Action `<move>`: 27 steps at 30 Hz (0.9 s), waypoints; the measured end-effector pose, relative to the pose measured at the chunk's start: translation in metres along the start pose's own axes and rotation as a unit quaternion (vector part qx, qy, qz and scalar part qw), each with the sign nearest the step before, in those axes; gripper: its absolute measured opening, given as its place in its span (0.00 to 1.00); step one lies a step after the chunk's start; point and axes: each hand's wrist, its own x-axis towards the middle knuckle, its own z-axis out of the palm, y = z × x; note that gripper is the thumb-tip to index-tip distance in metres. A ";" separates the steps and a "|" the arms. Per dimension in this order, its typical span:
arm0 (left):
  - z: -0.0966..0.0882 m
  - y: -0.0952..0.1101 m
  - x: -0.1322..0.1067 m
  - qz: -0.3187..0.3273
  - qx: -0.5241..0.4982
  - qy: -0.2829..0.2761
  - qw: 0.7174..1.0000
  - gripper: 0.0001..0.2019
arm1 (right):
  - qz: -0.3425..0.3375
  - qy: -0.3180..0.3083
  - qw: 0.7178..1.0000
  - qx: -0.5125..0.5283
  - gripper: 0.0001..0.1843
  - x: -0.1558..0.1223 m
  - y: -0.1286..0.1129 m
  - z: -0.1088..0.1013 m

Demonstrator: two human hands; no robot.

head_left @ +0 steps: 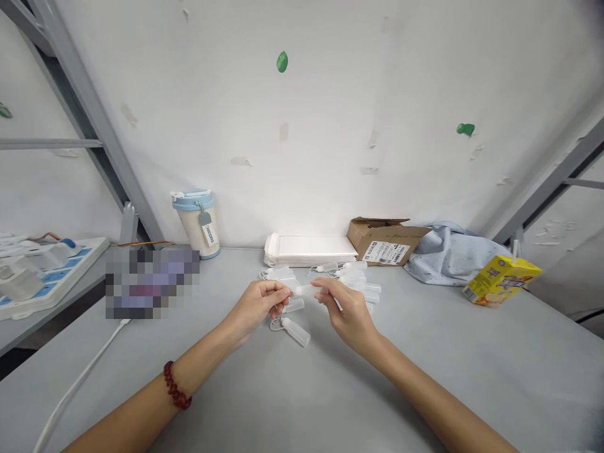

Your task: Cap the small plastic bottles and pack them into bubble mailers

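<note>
The right hand [349,311] pinches a small translucent bottle [309,290] by its body, over the back half of the tabletop [321,402] — the left hand [257,305], thumb and finger drawn together, grips at its cap end. Similar bottles [296,332] lie around and beneath both hands, with flat white packs [311,246] behind them along the back edge

Centre to 6 o'clock: small bottles [296,332], translucent, satin-smooth plastic. 6 o'clock: tabletop [302,390], smooth, with a faint sheen. 3 o'clock: box [399,236] of matt cardboard; farther out, creased soft cloth [441,255] and a glossy printed carton [503,283]. 10 o'clock: smooth painted metal frame [89,100]. 12 o'clock: wall [330,94], matt, patched with torn residue.
</note>
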 end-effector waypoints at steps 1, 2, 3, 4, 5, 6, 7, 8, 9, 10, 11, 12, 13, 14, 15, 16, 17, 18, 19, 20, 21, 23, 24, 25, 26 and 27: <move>0.000 -0.001 0.000 -0.001 0.000 0.000 1.000 0.13 | 0.001 0.001 1.000 0.001 0.12 0.000 0.000 0.001; 0.001 -0.003 0.000 -0.002 -0.001 0.001 1.000 0.13 | 0.001 0.003 1.000 0.002 0.12 -0.001 -0.001 0.001; 0.001 -0.004 0.001 -0.004 -0.004 0.001 1.000 0.13 | -0.001 0.006 1.000 0.003 0.12 -0.001 -0.002 0.001; 0.001 -0.005 0.001 -0.005 -0.008 0.001 1.000 0.13 | -0.002 0.008 1.000 0.003 0.12 -0.001 -0.003 0.001; 0.001 -0.005 0.000 -0.005 -0.012 0.001 1.000 0.13 | -0.004 0.010 1.000 0.005 0.12 -0.001 -0.004 0.001; 0.002 -0.005 0.000 -0.006 -0.016 0.001 1.000 0.13 | -0.005 0.011 1.000 0.006 0.12 -0.001 -0.004 0.001; 0.002 -0.005 0.000 -0.006 -0.019 0.001 1.000 0.13 | -0.006 0.010 1.000 0.007 0.13 -0.001 -0.005 0.001; 0.002 -0.004 -0.001 -0.007 -0.021 0.000 1.000 0.13 | -0.006 0.009 1.000 0.007 0.13 0.000 -0.005 0.001; 0.002 -0.002 -0.001 -0.008 -0.021 -0.001 1.000 0.13 | -0.006 0.008 1.000 0.007 0.13 0.000 -0.006 0.000; 0.002 0.000 -0.002 -0.009 -0.019 -0.001 1.000 0.13 | -0.006 0.005 1.000 0.007 0.12 0.000 -0.005 0.000; 0.001 0.002 -0.002 -0.011 -0.014 -0.002 1.000 0.13 | -0.007 0.002 1.000 0.007 0.12 0.000 -0.005 0.000; 0.000 0.004 -0.002 -0.011 -0.008 -0.004 1.000 0.13 | -0.008 -0.003 1.000 0.007 0.12 0.001 -0.004 -0.001; -0.001 0.007 -0.002 -0.012 0.003 -0.008 1.000 0.13 | -0.009 -0.010 1.000 0.006 0.12 0.001 -0.003 -0.001; -0.003 0.009 -0.002 -0.015 0.017 -0.016 1.000 0.13 | -0.009 -0.021 1.000 0.004 0.12 0.001 -0.002 -0.002; -0.006 0.012 -0.002 -0.017 0.034 -0.028 0.999 0.12 | -0.008 -0.034 0.999 0.002 0.11 0.002 -0.001 -0.003; -0.008 0.014 -0.002 -0.017 0.055 -0.045 0.997 0.12 | -0.008 -0.049 0.999 0.000 0.12 0.002 0.001 -0.004; -0.011 0.015 -0.001 -0.015 0.076 -0.062 0.995 0.12 | -0.006 -0.064 0.998 -0.003 0.12 0.003 0.002 -0.005; -0.015 0.016 -0.001 -0.011 0.095 -0.080 0.992 0.12 | -0.005 -0.078 0.997 -0.006 0.12 0.003 0.004 -0.005; -0.018 0.017 0.000 -0.007 0.110 -0.094 0.989 0.12 | -0.003 -0.090 0.996 -0.011 0.12 0.003 0.005 -0.006; -0.022 0.018 0.001 -0.002 0.121 -0.102 0.987 0.13 | -0.003 -0.099 0.995 -0.018 0.12 0.004 0.008 -0.007; -0.025 0.018 0.002 0.002 0.130 -0.104 0.986 0.13 | -0.002 -0.106 0.994 -0.028 0.13 0.004 0.010 -0.007; -0.032 0.018 0.004 0.003 0.148 -0.098 0.984 0.13 | 0.004 -0.115 0.992 -0.050 0.13 0.004 0.016 -0.008; -0.035 0.018 0.005 0.002 0.159 -0.094 0.983 0.13 | 0.009 -0.119 0.991 -0.061 0.13 0.004 0.019 -0.008; -0.038 0.018 0.005 0.001 0.170 -0.091 0.981 0.13 | 0.016 -0.123 0.990 -0.072 0.13 0.004 0.023 -0.008; -0.040 0.018 0.006 -0.002 0.181 -0.088 0.980 0.12 | 0.021 -0.126 0.988 -0.085 0.14 0.004 0.027 -0.009; -0.042 0.017 0.007 -0.005 0.191 -0.084 0.978 0.12 | 0.025 -0.130 0.986 -0.100 0.14 0.003 0.031 -0.009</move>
